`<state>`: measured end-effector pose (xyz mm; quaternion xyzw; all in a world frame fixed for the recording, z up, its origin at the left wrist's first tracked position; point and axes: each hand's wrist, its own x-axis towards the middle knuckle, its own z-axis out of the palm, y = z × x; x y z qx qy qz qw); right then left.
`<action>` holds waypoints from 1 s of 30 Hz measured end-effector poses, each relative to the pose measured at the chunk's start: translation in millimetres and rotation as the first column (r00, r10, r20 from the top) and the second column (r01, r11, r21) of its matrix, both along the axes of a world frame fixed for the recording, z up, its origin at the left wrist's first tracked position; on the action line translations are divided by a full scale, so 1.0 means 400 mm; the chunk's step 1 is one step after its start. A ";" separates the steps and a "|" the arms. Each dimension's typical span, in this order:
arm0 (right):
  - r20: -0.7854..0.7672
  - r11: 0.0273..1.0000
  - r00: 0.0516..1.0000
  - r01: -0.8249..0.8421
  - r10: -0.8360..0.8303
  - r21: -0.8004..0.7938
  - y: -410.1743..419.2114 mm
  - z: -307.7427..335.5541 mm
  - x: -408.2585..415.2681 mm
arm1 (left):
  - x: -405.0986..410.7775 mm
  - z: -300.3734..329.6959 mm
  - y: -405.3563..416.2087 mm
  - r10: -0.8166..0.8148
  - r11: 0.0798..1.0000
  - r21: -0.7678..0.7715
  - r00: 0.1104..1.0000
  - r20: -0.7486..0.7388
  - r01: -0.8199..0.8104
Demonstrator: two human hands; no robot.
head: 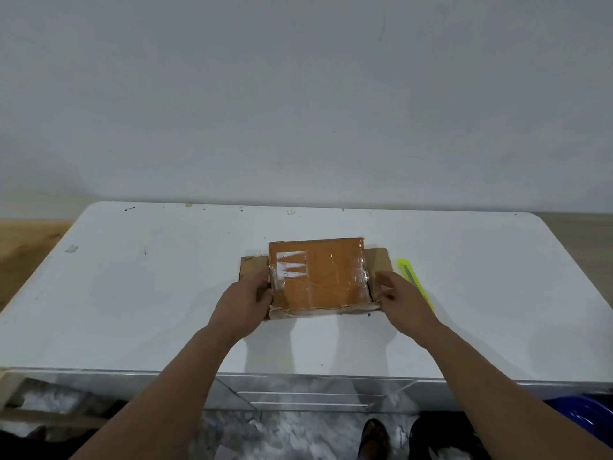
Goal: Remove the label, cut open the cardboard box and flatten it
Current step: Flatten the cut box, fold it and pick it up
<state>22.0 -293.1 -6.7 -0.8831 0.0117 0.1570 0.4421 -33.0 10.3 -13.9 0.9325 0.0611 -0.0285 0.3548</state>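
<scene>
A brown cardboard box (323, 275) lies in the middle of the white table (149, 293), covered in clear tape, with side flaps spread out left and right. White label remnants (292, 264) cling to its top left. My left hand (243, 302) grips the box's left side, fingers curled onto the edge. My right hand (399, 293) hovers at the right side with fingers apart, just beside the right flap, holding nothing. A yellow utility knife (414, 280) lies on the table right of that hand, partly hidden by it.
A plain wall stands behind the table. A small scrap (71, 249) sits near the table's left edge. Below the front edge are a wooden frame (20, 403), a blue object (587, 416) and a sandalled foot (374, 439).
</scene>
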 end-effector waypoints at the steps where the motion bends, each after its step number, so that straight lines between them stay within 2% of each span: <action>1: -0.016 1.000 1.000 -0.026 0.027 0.014 -0.005 -0.003 -0.009 | -0.010 0.001 0.001 -0.009 1.000 -0.020 1.000 -0.007 0.009; 4: -0.063 0.996 0.997 -0.041 0.046 0.081 -0.017 -0.011 -0.032 | -0.044 0.017 0.006 -0.021 0.998 -0.057 1.000 -0.022 0.020; 7: -0.148 0.986 0.988 -0.024 0.049 0.167 -0.021 0.014 -0.033 | -0.059 0.027 0.018 -0.060 0.998 0.034 0.998 -0.026 0.061; 11: -0.200 0.983 0.964 -0.161 0.176 0.089 -0.005 0.031 -0.017 | -0.042 0.040 0.034 -0.117 0.985 0.117 0.990 -0.084 0.126; 13: -0.199 0.982 0.962 -0.177 0.187 0.065 0.009 0.030 -0.009 | -0.034 0.051 0.037 -0.149 0.976 0.143 0.982 -0.113 0.164; 17: -0.157 0.987 0.975 -0.147 0.156 0.066 0.029 0.036 0.000 | -0.011 0.055 0.043 -0.136 0.968 0.192 0.979 -0.150 0.164; 21: -0.076 0.975 0.980 -0.189 0.181 -0.113 0.023 0.016 0.026 | 0.029 0.044 0.043 -0.113 0.932 0.325 0.980 -0.164 0.162; 25: 0.018 0.979 0.991 -0.124 0.129 -0.161 0.047 0.008 0.044 | 0.062 0.034 0.036 -0.100 0.888 0.430 0.981 -0.166 0.164; 28: 0.133 0.951 0.980 -0.106 0.149 -0.289 0.076 0.006 0.039 | 0.078 0.033 0.023 -0.069 0.857 0.490 0.977 -0.200 0.160; 30: 0.173 0.951 0.968 -0.127 0.181 -0.283 0.087 -0.006 0.042 | 0.086 0.024 0.016 -0.036 0.849 0.509 0.976 -0.213 0.142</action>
